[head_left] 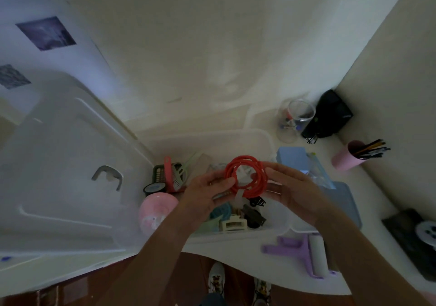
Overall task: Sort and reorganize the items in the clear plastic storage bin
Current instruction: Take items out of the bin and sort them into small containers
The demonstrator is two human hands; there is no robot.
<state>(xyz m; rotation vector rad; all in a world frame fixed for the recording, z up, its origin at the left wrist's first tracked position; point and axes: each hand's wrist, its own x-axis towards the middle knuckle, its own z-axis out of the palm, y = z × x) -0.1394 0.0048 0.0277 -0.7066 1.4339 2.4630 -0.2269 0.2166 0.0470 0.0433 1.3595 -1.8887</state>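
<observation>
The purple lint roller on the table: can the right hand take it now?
Probably not yet: the right hand and left hand both hold the red cable coil. The lint roller itself lies uncovered.

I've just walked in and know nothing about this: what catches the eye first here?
A bright red coiled cord, held up between the left hand and right hand above the clear bin. Below lie hair clips, with a pink bowl at the bin's left end.
</observation>
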